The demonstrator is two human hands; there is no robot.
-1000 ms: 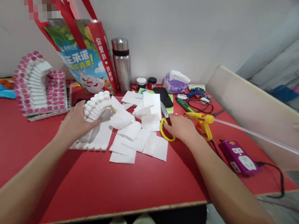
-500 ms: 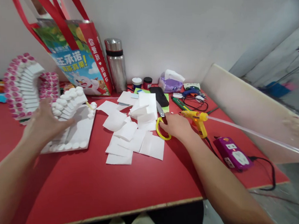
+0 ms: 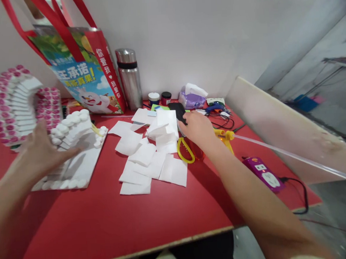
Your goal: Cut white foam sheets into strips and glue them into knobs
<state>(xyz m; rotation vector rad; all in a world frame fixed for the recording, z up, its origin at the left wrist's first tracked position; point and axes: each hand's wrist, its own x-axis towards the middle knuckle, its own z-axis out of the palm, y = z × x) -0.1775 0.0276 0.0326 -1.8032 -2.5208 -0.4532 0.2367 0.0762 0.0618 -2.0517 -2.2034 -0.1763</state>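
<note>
My left hand (image 3: 41, 151) is open, thumb stretched out across a white board model (image 3: 88, 160) edged with round white puffs. Whether it touches the model I cannot tell. Its raised fingers overlap a curved, stepped piece covered in pink and white rosettes (image 3: 3, 110). My right hand (image 3: 198, 128) is over the table beside a black flat object (image 3: 177, 110), thumb and forefinger apart; its other fingers are hidden. Just below it lie scissors with yellow handles (image 3: 186, 150), their blades mostly covered. White paper squares (image 3: 142, 153) are spread between my hands.
A yellow glue gun (image 3: 228, 136) with a long clear stick lies right of my right hand, near a purple power socket (image 3: 263, 174). Along the wall stand a printed bag (image 3: 81, 72), a steel flask (image 3: 129, 79), two small jars and a tissue pack (image 3: 192, 99).
My right hand has moved up and away from the scissors handle, towards the black flat object. My left hand stays by the white model. The view has shifted slightly.
</note>
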